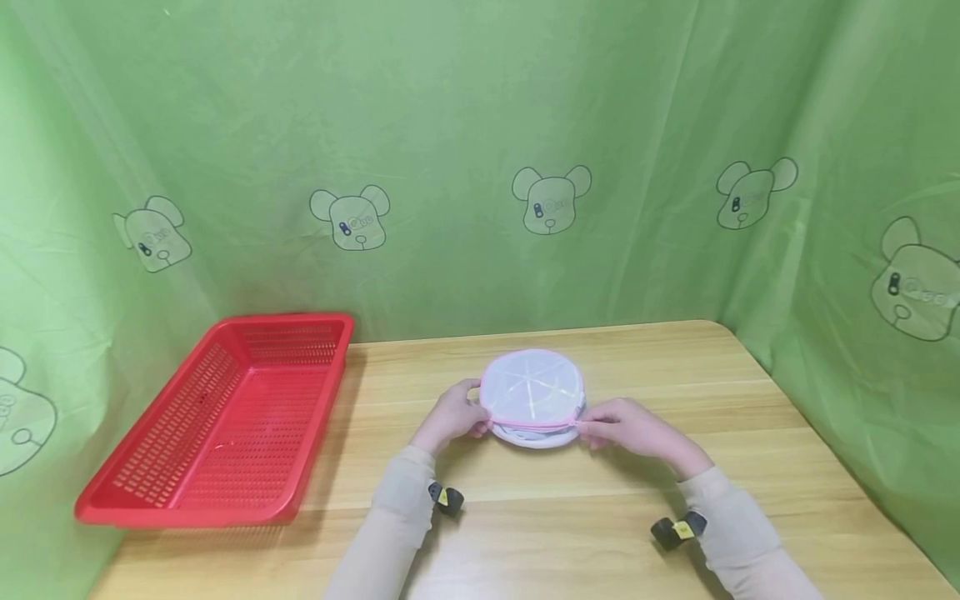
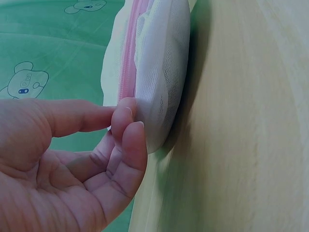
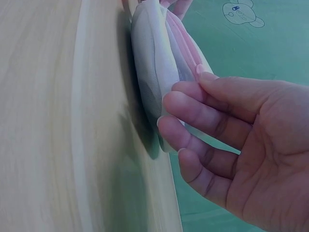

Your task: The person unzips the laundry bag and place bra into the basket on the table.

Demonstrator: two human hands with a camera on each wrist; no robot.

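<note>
A round white mesh laundry bag (image 1: pixel 531 387) with pink trim lies on the wooden table, a pink zipper (image 2: pixel 128 63) running along its near side. My left hand (image 1: pixel 455 412) pinches the bag's edge at the left end of that zipper, thumb against fingertips in the left wrist view. At the other end, my right hand (image 1: pixel 621 425) pinches the zipper's pull (image 3: pixel 200 69) between thumb and index finger. The remaining fingers of the right hand are loosely bent beside the bag. Whitish fabric bulges below the zipper line.
To the left stands a red plastic basket (image 1: pixel 300 492) with slotted walls. A green curtain (image 1: pixel 450 100) printed with bear heads hangs behind the table (image 1: pixel 540 533) and at both sides. Small black cameras sit on both wrists.
</note>
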